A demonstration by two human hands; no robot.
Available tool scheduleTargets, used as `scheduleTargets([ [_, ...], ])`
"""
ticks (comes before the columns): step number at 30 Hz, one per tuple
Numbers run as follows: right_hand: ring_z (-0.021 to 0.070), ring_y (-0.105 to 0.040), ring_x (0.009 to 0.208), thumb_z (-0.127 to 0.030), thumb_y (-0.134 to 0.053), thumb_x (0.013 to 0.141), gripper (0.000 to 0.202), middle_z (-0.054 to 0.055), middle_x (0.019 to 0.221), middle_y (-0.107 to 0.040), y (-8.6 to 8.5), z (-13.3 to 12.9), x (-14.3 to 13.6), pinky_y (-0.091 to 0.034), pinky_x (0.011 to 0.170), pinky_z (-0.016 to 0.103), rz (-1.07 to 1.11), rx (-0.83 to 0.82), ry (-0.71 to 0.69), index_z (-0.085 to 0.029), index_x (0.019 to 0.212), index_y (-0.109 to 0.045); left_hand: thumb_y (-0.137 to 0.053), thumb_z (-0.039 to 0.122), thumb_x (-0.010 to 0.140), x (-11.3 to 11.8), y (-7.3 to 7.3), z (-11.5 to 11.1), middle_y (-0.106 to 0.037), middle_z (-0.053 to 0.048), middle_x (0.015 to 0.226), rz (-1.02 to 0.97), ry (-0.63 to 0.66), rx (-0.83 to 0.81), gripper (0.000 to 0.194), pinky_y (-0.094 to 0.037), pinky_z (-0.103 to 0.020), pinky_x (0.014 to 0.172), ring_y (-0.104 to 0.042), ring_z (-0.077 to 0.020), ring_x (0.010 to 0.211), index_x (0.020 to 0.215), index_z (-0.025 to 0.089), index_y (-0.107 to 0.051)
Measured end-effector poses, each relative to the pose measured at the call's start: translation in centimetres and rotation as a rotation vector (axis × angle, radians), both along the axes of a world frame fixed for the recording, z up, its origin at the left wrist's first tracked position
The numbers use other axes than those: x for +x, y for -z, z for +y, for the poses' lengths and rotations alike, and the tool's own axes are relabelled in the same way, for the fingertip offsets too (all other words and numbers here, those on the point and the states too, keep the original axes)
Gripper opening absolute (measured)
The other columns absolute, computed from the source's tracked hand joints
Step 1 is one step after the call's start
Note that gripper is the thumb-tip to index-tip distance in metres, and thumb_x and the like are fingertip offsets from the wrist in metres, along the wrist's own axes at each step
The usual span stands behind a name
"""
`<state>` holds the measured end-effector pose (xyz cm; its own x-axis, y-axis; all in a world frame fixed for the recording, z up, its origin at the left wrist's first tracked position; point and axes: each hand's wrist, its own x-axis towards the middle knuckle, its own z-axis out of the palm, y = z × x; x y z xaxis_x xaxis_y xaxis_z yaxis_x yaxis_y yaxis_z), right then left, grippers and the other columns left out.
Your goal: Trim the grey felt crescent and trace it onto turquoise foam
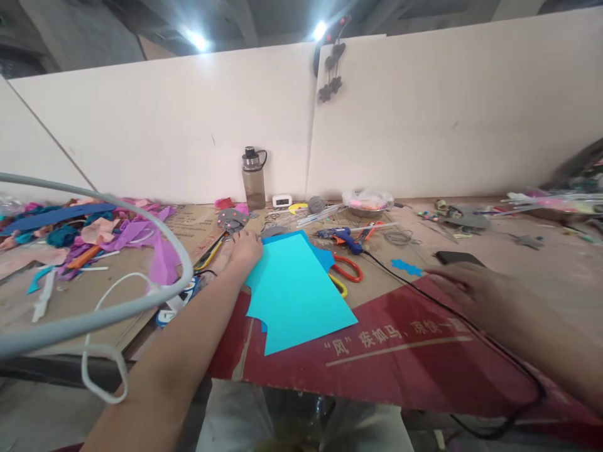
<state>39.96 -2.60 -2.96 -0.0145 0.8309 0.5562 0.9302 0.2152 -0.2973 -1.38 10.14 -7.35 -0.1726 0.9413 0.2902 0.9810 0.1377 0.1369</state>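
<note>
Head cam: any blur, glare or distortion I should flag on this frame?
Head view: the right hand is motion-blurred, while the left hand on the cyan paper sheet is sharp; two ceiling lights blow out at the top; wide-angle warp bends the partition boards, and the grey cable close to the lens looks oversized and soft; the table is evenly lit, with faint shadows.

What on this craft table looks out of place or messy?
The cyan paper sheet is cut unevenly, with a notch on its left edge. The glue gun's black cord runs across the cardboard and off the table's front edge. Purple and pink scraps lie piled at left.
</note>
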Motion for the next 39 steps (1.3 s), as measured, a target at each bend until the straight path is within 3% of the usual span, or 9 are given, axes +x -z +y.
scheduleTargets([
  [4,0.0209,-0.062,0.104,-0.038,-0.042,0.097,0.033,0.012,0.104,-0.069,0.2,-0.4,-8.5,-0.048,0.089,0.037,-0.027,0.056,-0.525,-0.021,0.104,-0.069,-0.03,0.036,0.094,0.1,-0.5,-0.3,-0.055,-0.02,0.123,-0.009,-0.011,0.02,0.044,-0.033,-0.05,0.096,-0.045,-0.0362,0.116,0.112,0.013,-0.063],
  [7,0.0182,-0.06,0.102,-0.032,-0.047,0.095,0.026,0.008,0.11,-0.067,1.1,-4.1,-14.8,-0.048,0.087,0.034,-0.111,0.059,-0.842,-0.024,0.113,-0.064,-0.028,0.035,0.095,0.1,-0.7,-0.5,-0.055,-0.021,0.124,-0.007,-0.031,0.038,0.045,-0.033,-0.047,0.095,-0.046,-0.0343,0.115,0.116,0.011,-0.06],
  [10,0.0271,-0.053,0.111,-0.055,-0.058,0.083,0.054,0.01,0.123,-0.062,2.8,-8.4,-19.5,-0.045,0.086,0.04,-0.305,0.068,-1.048,-0.023,0.125,-0.058,-0.033,0.034,0.095,0.4,-0.5,-0.7,-0.058,-0.02,0.122,0.003,0.041,0.031,0.042,-0.033,-0.045,0.098,-0.048,-0.0321,0.115,0.113,0.01,-0.063],
  [20,0.0302,-0.052,0.099,-0.059,-0.069,0.071,0.077,0.009,0.126,-0.06,6.4,-9.7,-22.6,-0.043,0.077,0.043,-0.427,0.082,-0.939,-0.017,0.133,-0.05,-0.033,0.031,0.095,3.2,-2.3,0.0,-0.069,-0.016,0.105,-0.199,0.211,0.042,0.041,-0.043,-0.035,0.086,-0.062,-0.0247,0.097,0.101,0.013,-0.07],
  [23,0.0326,-0.053,0.103,-0.059,-0.064,0.076,0.077,0.014,0.129,-0.057,4.3,-9.2,-21.9,-0.046,0.079,0.044,-0.434,-0.049,-1.047,-0.014,0.136,-0.046,-0.028,0.03,0.095,3.3,-2.6,-0.4,-0.071,-0.011,0.099,-0.303,0.308,0.059,0.043,-0.045,-0.031,0.081,-0.063,-0.0214,0.091,0.095,0.015,-0.069],
  [27,0.0186,-0.057,0.108,-0.042,-0.05,0.093,0.034,0.003,0.121,-0.064,-1.5,-5.8,-20.1,-0.044,0.092,0.034,-0.312,-0.3,-1.276,-0.024,0.121,-0.059,-0.038,0.036,0.089,2.6,-1.9,-0.5,-0.071,-0.008,0.091,-0.487,0.379,0.074,0.035,-0.047,-0.032,0.079,-0.063,-0.0233,0.089,0.084,0.017,-0.067],
  [31,0.0124,-0.06,0.105,-0.029,-0.045,0.097,0.026,0.004,0.108,-0.069,-4.8,0.3,-16.6,-0.045,0.092,0.024,0.074,-0.182,-1.164,-0.018,0.107,-0.066,-0.037,0.042,0.087,2.8,-2.0,-0.3,-0.068,-0.005,0.079,-0.573,0.424,0.19,0.036,-0.047,-0.03,0.074,-0.062,-0.0221,0.083,0.076,0.019,-0.063],
  [37,0.0135,-0.062,0.079,-0.03,-0.04,0.098,0.032,0.006,0.083,-0.069,1.2,6.8,-13.6,-0.048,0.077,0.027,0.443,0.051,-0.652,-0.014,0.093,-0.068,-0.042,0.054,0.077,4.7,-3.0,-0.5,-0.069,-0.004,0.076,-0.618,0.381,0.112,0.038,-0.049,-0.032,0.074,-0.062,-0.024,0.079,0.074,0.022,-0.064],
  [39,0.0133,-0.062,0.079,-0.031,-0.042,0.097,0.032,0.005,0.082,-0.069,3.2,6.9,-13.9,-0.047,0.078,0.026,0.391,-0.012,-0.666,-0.015,0.089,-0.068,-0.043,0.055,0.074,5.2,-3.1,-0.5,-0.069,-0.004,0.074,-0.599,0.388,0.083,0.038,-0.049,-0.034,0.074,-0.062,-0.0249,0.077,0.071,0.023,-0.063],
])
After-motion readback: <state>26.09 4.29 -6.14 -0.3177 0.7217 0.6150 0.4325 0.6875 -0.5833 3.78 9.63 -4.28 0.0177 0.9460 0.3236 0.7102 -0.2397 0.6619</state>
